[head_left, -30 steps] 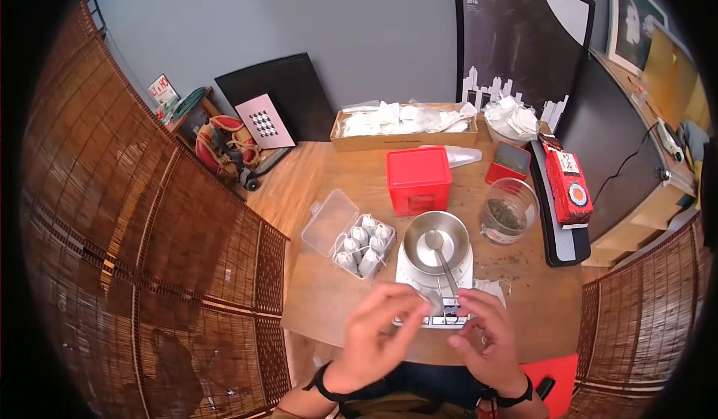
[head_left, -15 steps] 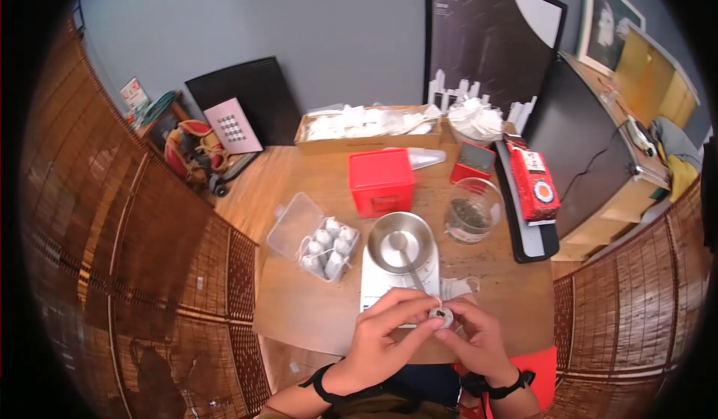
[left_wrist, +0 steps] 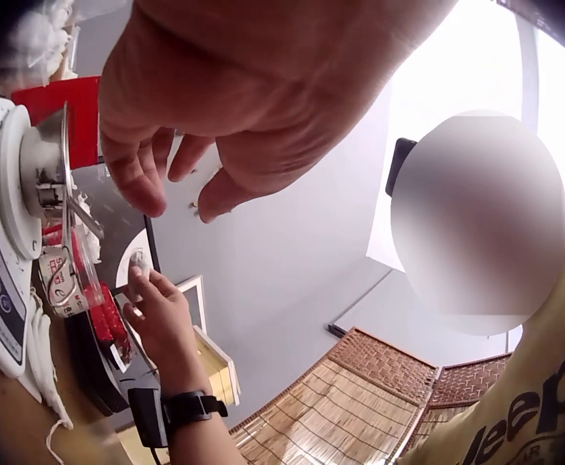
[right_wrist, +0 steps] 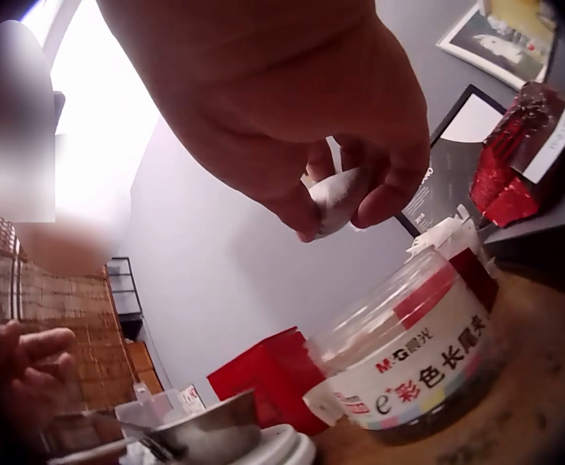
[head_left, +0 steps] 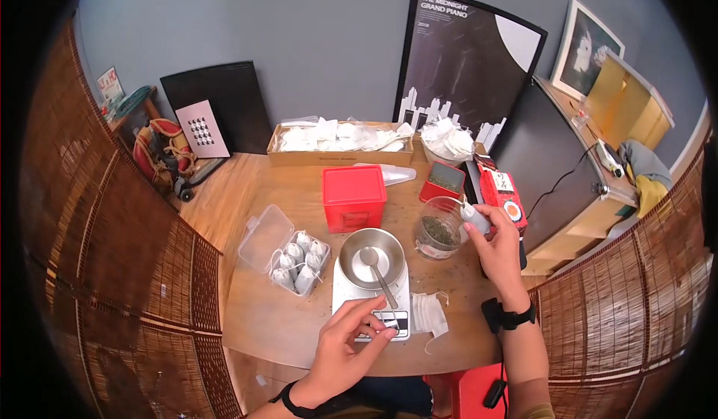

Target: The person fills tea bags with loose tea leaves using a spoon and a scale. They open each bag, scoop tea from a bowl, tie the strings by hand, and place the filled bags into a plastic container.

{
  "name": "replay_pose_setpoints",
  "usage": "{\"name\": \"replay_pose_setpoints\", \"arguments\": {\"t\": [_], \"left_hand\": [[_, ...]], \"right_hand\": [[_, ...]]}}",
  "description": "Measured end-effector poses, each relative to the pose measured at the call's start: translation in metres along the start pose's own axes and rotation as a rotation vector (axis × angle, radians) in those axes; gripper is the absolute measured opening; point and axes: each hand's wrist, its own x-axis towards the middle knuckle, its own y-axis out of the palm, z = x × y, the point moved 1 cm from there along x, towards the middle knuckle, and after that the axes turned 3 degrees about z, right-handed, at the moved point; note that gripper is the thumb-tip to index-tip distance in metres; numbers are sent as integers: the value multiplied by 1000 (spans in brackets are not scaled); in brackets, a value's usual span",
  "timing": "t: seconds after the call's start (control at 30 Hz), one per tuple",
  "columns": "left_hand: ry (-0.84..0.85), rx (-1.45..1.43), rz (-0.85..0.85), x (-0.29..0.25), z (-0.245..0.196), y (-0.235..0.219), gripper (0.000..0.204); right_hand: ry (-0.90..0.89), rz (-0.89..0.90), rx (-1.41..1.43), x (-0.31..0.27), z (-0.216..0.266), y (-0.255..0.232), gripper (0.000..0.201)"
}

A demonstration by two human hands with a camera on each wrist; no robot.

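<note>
Evidently the right grip [head_left: 499, 248] pinches a bag [head_left: 475, 219] above the bench [head_left: 258, 318], close to the rim of the jar [head_left: 436, 252]; the left grip [head_left: 347, 346], by the scale [head_left: 402, 296], has its fingers loosely apart and nothing held. The step looks like setting a filled bag aside, so the next move would call for a firm pinch, clear of the rim, and a free spot
</note>
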Motion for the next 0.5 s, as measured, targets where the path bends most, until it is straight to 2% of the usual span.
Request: {"name": "replay_pose_setpoints", "arguments": {"t": [0.07,0.13,0.17,0.3,0.37,0.4,0.47,0.5], "left_hand": [[-2,5,-16,-2,1,-6,55],[-8,11,-25,-4,2,-11,55],[-5,18,-26,-5,3,-13,54],[-22,29,-31,-8,3,-20,53],[-18,23,-34,-9,5,-22,53],[-16,24,-39,-9,6,-23,53],[-18,23,-38,-10,6,-26,53],[-15,25,-33,-10,6,-27,53]], "right_hand": [[-14,-16,-27,7,9,3,39],[-203,-72,-182,13,5,8,33],[-242,-56,-212,15,6,7,31],[-276,-2,-251,20,12,9,29],[-357,-109,-235,22,19,15,27],[-361,-106,-236,23,16,16,27],[-325,7,-254,19,8,19,28],[-328,7,-255,18,9,20,28]]}}
